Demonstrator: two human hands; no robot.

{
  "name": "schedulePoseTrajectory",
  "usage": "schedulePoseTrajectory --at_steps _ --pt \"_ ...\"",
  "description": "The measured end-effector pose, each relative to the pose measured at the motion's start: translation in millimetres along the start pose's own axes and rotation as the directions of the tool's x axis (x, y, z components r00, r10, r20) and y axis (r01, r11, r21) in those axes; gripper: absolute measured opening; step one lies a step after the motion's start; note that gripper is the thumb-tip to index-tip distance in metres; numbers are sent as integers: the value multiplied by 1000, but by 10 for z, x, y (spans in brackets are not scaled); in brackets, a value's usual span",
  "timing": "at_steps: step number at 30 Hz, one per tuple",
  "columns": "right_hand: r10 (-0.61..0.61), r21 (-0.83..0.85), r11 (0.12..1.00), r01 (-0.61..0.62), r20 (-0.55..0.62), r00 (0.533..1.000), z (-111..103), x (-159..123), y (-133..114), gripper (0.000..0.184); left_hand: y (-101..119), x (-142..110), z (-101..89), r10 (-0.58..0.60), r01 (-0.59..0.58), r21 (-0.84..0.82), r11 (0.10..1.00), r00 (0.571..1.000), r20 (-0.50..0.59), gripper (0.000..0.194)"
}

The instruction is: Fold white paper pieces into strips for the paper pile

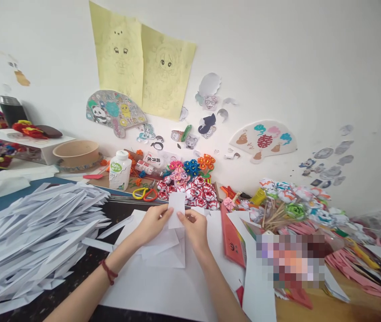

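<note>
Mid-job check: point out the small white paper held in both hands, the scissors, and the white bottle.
Small white paper [177, 204]: head view, on its face, near the middle.
Scissors [146, 191]: head view, on the yellow handle's right side.
White bottle [119, 172]: head view, on its body.

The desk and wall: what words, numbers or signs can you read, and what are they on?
"100%": white bottle; smaller print blurred.
"囍": right fan.
"开水": white label; first character blurred.
Red label: too blurred.
Red folder: marks too unclear.
</note>
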State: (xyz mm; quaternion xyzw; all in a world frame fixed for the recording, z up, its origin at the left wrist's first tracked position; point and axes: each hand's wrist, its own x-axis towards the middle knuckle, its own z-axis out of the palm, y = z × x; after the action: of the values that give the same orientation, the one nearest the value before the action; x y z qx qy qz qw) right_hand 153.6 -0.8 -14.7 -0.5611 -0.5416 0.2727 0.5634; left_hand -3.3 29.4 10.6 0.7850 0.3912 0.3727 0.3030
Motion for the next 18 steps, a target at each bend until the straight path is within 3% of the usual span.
schedulePoseTrajectory --at_steps 7,13,18 --pt "-68 -123 990 64 -29 997 -37 -4 -55 32 -26 14 -52 69 -44 261 964 994 -89 25" --pt "-196 -267 943 200 45 980 -59 7 -51 28 -33 5 -72 92 -73 359 930 995 -34 24" --pt "-159 -298 938 177 82 984 -62 20 -17 26 -72 0 -72 43 -40 365 930 999 1 20"
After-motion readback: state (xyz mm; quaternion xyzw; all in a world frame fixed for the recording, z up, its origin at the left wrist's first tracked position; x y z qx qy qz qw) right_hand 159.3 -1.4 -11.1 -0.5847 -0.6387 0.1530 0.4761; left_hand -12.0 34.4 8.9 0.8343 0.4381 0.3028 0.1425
